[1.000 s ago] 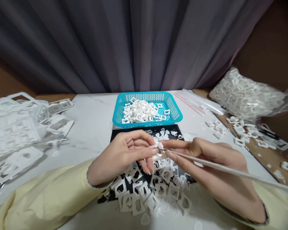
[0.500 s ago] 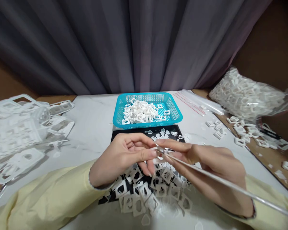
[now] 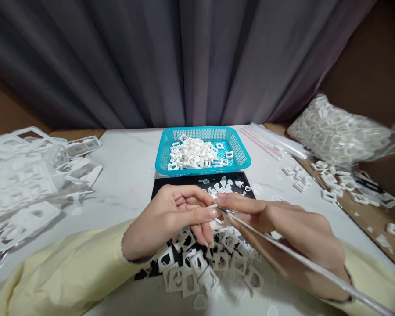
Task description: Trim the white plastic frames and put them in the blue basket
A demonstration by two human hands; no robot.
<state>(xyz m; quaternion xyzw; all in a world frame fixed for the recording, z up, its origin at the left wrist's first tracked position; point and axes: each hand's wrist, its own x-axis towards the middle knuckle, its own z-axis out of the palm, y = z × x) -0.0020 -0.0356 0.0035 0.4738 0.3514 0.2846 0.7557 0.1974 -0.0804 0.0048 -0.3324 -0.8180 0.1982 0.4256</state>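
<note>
Over the black mat, my left hand [image 3: 176, 219] pinches a small white plastic piece [image 3: 212, 206] between thumb and index finger; most of it is hidden by the fingers. My right hand [image 3: 289, 232] is closed on a long thin pale tool [image 3: 283, 245] that runs down toward the lower right corner. The tool's dark tip touches or nearly touches the piece, just right of the left fingertips. Beneath both hands lies a heap of white square plastic frames [image 3: 197, 263] with shaped holes.
Behind the black mat [image 3: 164, 182] stands a blue basket [image 3: 243, 162] with many small white frames. A bulging clear bag [image 3: 342, 131] of white parts sits far right, loose pieces [image 3: 331, 180] near it. Stacked white plastic sheets [image 3: 19, 175] fill the left side.
My right hand has shifted slightly right and down, and the tool's tip has moved a little along the white piece. My left hand keeps its pinch almost unmoved.
</note>
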